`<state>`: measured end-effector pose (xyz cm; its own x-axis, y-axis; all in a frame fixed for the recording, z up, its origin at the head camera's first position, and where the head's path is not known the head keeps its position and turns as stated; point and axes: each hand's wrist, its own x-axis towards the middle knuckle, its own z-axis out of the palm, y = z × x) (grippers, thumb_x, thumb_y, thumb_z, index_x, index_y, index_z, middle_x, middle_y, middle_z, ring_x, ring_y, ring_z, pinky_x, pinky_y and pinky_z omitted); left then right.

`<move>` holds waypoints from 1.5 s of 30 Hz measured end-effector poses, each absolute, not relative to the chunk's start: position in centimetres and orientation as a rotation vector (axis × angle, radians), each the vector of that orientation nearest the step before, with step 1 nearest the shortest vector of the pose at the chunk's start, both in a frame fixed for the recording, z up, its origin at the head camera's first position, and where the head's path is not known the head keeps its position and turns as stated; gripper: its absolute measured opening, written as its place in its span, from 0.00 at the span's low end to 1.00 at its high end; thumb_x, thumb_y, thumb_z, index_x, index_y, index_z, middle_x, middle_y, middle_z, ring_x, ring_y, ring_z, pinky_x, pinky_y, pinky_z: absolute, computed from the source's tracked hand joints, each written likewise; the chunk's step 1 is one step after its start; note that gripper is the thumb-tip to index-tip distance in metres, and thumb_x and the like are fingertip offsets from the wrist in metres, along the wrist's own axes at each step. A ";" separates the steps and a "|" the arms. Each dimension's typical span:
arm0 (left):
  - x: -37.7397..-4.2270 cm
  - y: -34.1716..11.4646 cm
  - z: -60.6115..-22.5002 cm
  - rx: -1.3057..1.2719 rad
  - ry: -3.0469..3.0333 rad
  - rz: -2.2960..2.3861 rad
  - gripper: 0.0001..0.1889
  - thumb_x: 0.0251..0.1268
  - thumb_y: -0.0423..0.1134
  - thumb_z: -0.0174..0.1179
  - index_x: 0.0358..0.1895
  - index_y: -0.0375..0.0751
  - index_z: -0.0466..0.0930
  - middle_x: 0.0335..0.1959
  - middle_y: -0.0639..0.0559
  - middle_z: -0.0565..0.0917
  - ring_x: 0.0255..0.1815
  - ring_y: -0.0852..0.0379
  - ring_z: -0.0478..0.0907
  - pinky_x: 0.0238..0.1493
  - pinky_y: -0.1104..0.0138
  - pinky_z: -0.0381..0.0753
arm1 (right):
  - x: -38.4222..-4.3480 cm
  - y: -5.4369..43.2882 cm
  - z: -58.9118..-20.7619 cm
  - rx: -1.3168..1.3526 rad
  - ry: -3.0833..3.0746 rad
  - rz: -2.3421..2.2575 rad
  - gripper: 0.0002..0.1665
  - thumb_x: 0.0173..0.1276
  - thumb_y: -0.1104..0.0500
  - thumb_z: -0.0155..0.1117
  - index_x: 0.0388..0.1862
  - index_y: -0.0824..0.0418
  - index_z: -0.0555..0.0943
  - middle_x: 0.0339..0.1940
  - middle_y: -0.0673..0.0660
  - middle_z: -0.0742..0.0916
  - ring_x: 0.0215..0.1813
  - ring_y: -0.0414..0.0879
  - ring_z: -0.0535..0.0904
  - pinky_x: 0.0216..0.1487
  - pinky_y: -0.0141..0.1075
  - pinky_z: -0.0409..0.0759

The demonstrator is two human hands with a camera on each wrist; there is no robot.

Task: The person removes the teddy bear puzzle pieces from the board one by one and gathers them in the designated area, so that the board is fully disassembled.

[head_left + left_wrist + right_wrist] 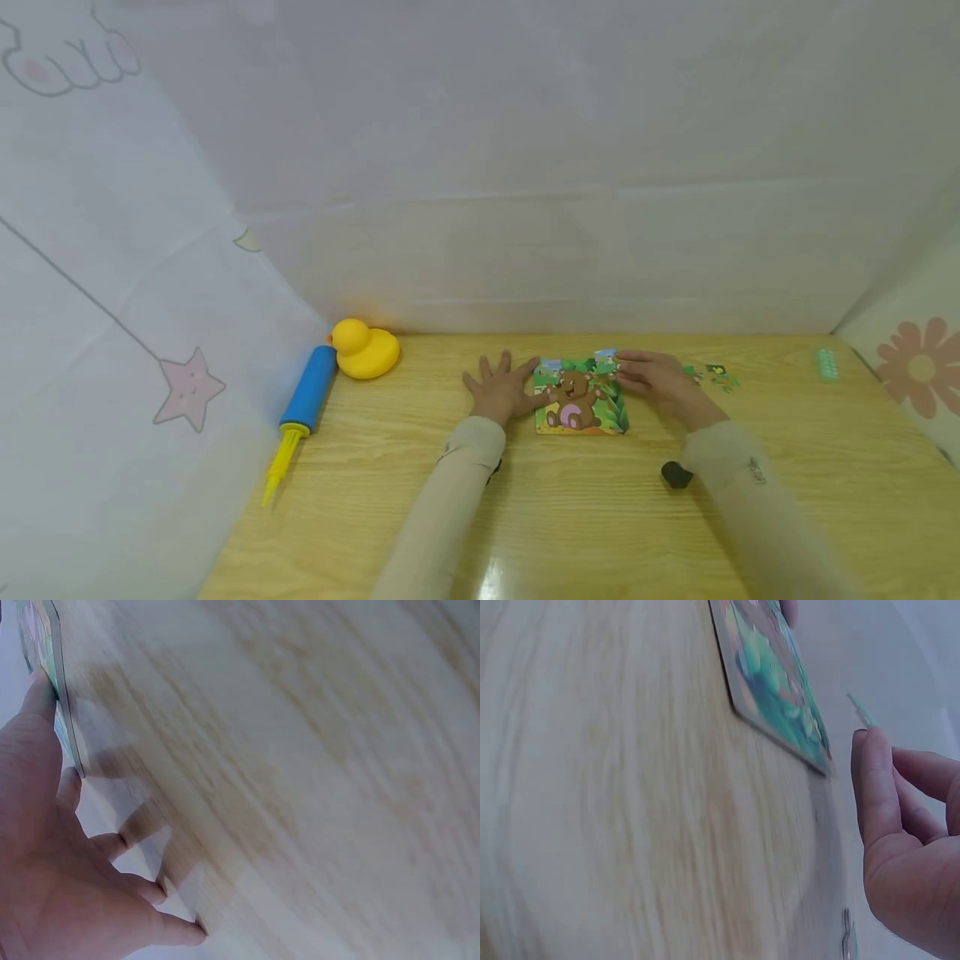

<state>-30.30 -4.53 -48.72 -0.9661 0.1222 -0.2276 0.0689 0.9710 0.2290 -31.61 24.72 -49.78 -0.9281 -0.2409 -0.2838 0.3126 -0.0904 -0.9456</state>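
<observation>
A picture puzzle [573, 417] showing a brown bear lies on the wooden table between the two hands. My left hand [501, 392] is spread wide at its left side, thumb on the puzzle's edge and the other fingertips on the tabletop, as the left wrist view also shows. At the upper right corner, my right hand [663, 387] pinches a small puzzle piece [606, 360] between thumb and fingers. In the right wrist view this thin piece [861, 710] stands tilted above the fingertips, apart from the puzzle board [780, 690].
Several loose puzzle pieces [722, 377] lie right of my right hand. A yellow rubber duck [367, 352] and a blue-and-yellow hand pump [309, 392] sit at the left. Near the back right corner is a small green item [827, 365]. Printed cloth walls surround the table.
</observation>
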 end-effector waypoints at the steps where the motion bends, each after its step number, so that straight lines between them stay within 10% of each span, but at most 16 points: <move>1: -30.3 -4.5 -48.7 0.142 2.878 0.321 0.42 0.61 0.78 0.53 0.79 0.79 0.52 0.86 0.50 0.46 0.84 0.30 0.37 0.74 0.26 0.42 | -31.5 25.1 -49.7 0.079 1.831 -2.077 0.33 0.79 0.66 0.54 0.77 0.74 0.59 0.48 0.49 0.85 0.49 0.38 0.87 0.59 0.30 0.82; 45: -30.3 -4.5 -48.9 0.151 2.908 0.286 0.43 0.60 0.79 0.51 0.79 0.79 0.52 0.85 0.50 0.48 0.84 0.30 0.40 0.73 0.26 0.45 | -30.4 30.9 -48.2 0.123 2.357 -1.543 0.36 0.84 0.49 0.45 0.71 0.80 0.65 0.52 0.61 0.87 0.42 0.38 0.88 0.51 0.35 0.87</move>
<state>-30.35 -4.47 -48.89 -0.9715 0.1225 -0.2027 0.0807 0.9758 0.2032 -30.40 30.86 -48.15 -0.9449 -0.1019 -0.3112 0.2444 0.4130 -0.8773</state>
